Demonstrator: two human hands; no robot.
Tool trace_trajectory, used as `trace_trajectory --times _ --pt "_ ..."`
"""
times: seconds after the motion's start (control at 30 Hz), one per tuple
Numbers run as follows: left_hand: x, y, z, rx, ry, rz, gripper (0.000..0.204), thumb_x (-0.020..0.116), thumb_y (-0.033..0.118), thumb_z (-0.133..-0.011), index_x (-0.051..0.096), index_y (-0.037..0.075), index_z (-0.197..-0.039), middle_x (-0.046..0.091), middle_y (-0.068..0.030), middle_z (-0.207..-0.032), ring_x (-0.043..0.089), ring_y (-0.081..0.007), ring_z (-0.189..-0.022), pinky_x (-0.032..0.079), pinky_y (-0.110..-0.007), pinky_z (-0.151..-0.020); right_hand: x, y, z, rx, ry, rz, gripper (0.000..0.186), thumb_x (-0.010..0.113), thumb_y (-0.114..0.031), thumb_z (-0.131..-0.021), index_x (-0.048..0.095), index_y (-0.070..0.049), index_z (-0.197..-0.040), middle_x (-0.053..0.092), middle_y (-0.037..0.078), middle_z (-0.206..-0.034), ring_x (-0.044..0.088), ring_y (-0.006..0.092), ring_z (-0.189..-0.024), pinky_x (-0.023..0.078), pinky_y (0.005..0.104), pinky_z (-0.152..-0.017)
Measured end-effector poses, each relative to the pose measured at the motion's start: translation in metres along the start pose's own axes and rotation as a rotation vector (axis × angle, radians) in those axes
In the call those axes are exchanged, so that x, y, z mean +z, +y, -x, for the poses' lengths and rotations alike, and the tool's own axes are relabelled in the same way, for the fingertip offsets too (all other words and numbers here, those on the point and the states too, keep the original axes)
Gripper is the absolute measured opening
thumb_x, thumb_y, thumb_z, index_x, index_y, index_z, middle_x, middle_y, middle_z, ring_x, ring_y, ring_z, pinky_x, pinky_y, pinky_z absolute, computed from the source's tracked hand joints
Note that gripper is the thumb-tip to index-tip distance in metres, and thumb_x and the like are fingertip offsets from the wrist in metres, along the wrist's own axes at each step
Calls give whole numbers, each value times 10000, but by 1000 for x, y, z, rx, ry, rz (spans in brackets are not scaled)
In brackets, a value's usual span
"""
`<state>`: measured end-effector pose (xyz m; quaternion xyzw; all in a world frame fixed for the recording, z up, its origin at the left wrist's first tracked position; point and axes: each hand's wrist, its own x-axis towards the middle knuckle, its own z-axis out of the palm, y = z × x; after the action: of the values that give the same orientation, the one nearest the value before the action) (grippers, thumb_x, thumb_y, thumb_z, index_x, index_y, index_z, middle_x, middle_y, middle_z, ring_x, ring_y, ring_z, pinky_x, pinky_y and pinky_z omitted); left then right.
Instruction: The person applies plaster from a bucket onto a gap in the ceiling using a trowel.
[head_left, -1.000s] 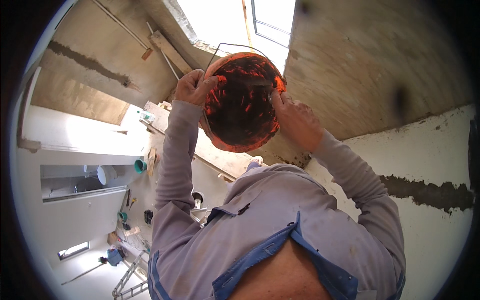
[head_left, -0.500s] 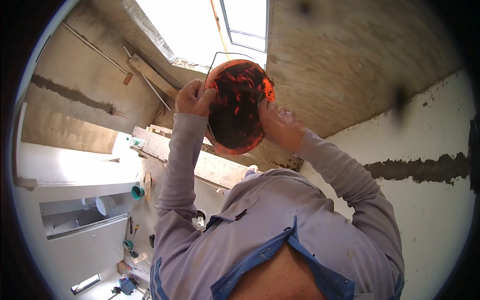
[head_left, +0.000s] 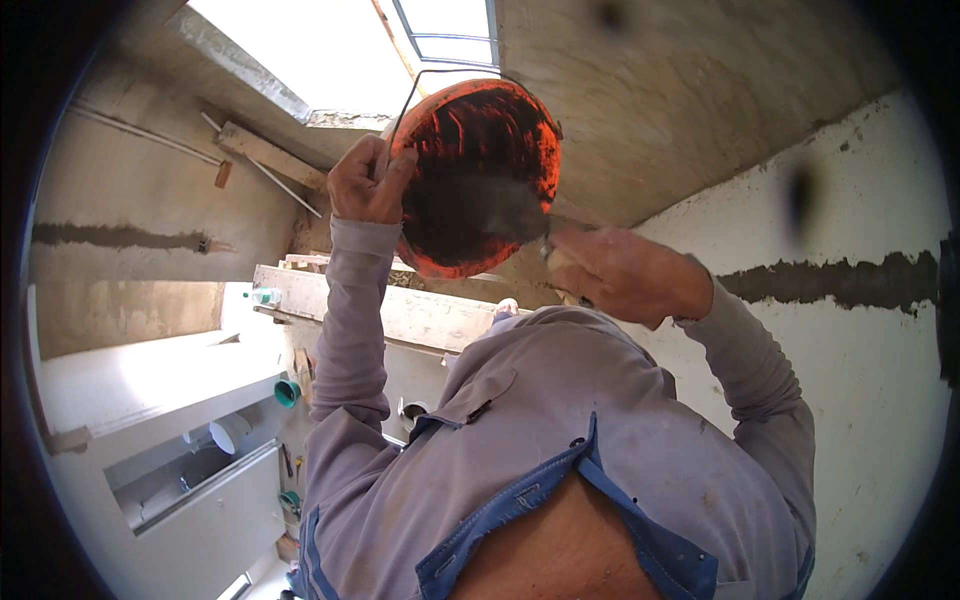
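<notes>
An orange bucket [head_left: 548,150] is held up in front of me, its mouth tilted toward me and its inside smeared with dark grey material. My left hand [head_left: 370,182] grips the bucket's left rim, thumb over the edge, beside the thin wire handle [head_left: 405,108]. At the lower right of the mouth, my right hand [head_left: 632,272] is closed around the handle of what looks like a trowel [head_left: 495,205]. Its grey blade reaches inside the bucket and is blurred by motion.
Below the bucket runs a long, stained plank platform [head_left: 420,315], with a clear plastic bottle [head_left: 264,296] at its left end. A green bucket [head_left: 286,393] is lower down on the left. The white wall [head_left: 860,420] at right carries a grey mortar strip [head_left: 830,283].
The bucket has moved up slightly and its mouth has turned. My right hand has drawn back to the right and down from the rim, bringing the tool's handle into sight.
</notes>
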<state>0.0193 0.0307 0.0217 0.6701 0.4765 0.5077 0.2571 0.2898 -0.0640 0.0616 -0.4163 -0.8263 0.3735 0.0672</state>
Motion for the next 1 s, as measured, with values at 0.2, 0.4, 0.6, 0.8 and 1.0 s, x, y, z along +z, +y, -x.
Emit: trace_trajectory --times 0.2,0.4,0.6,0.8,1.0 --pt "16 -4 -16 -7 2 138 359 662 165 -758 390 35 -565 321 37 -521 284 -55 -535 235 -260 -448 27 30 -40 88 -43 212 256 441 -221 -888 467 16 -982 572 219 -843 575 390 -816 453 460 -712" --pt "27 7 -37 -30 -70 11 321 658 167 -744 422 15 -588 378 -9 -518 319 -78 -532 297 -271 -461 2 22 -22 247 167 326 240 439 -192 -877 488 28 -960 600 213 -774 606 388 -750 473 484 -688" --pt "39 -3 -51 55 -195 -1 338 655 158 -745 376 77 -573 325 62 -561 275 -52 -565 238 -237 -481 3 36 -11 429 260 353 231 439 -188 -879 506 19 -957 606 212 -755 615 385 -726 484 487 -672" --pt "57 5 -64 110 -335 36 290 643 147 -748 416 64 -587 354 57 -569 302 -53 -562 263 -229 -489 21 42 -14 434 300 338 213 449 -183 -887 486 20 -937 585 203 -725 590 382 -696 466 472 -643" --pt "73 -5 -72 123 -459 146 245 630 115 -747 439 62 -604 371 61 -578 315 -46 -567 264 -224 -491 27 39 -5 426 261 82 232 432 -182 -899 464 40 -960 563 229 -717 575 395 -715 438 479 -652"
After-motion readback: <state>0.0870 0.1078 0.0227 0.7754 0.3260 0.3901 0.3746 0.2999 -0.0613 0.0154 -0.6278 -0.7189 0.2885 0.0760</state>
